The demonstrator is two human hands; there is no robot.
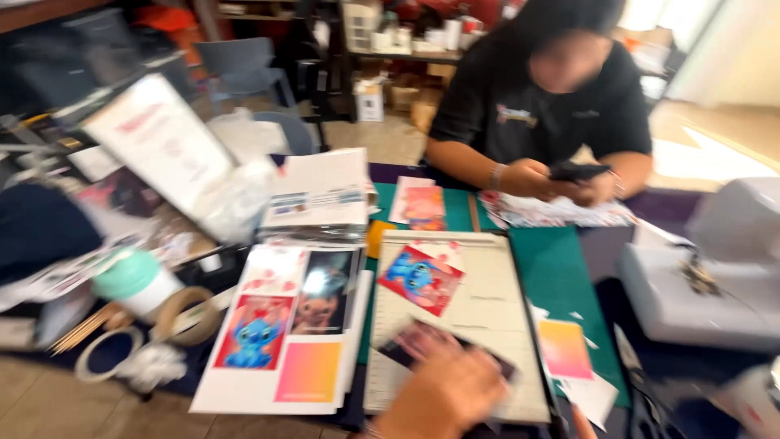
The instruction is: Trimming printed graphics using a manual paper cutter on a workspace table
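Dark photo print (443, 345) under left hand (443, 394) on paper trimmer (487, 317)

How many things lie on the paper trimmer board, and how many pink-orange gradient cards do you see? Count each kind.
Blue-character print on the trimmer board: 1
Dark print under the hand: 1
Pink-orange gradient cards: 2
Total: 4
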